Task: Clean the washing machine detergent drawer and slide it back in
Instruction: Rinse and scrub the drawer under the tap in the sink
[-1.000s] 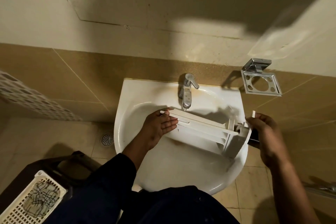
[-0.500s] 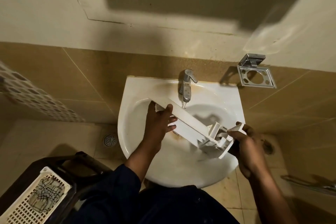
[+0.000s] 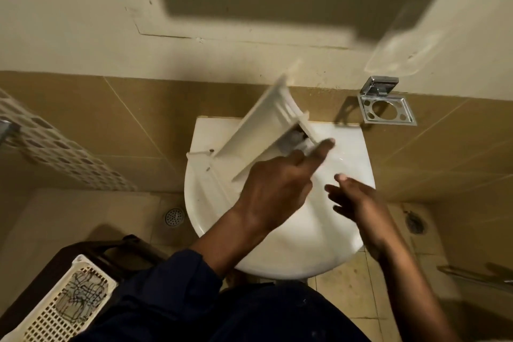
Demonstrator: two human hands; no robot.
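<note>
The white detergent drawer (image 3: 261,125) is raised over the white sink (image 3: 305,247), tilted with its far end up toward the wall and blurred by motion. My left hand (image 3: 274,191) holds its near end, fingers stretched along the front part and thumb hidden. My right hand (image 3: 358,203) hovers over the basin's right side with fingers spread, apart from the drawer and holding nothing. The drawer hides the tap.
A chrome holder (image 3: 385,110) juts from the tiled wall right of the sink. A white lattice basket (image 3: 69,300) sits on a dark stool at bottom left. Floor drains (image 3: 174,216) lie left and right of the basin.
The drawer has swung from lying across the basin to standing raised and tilted toward the wall. My right hand has let go of its front end; my left hand moved to that end.
</note>
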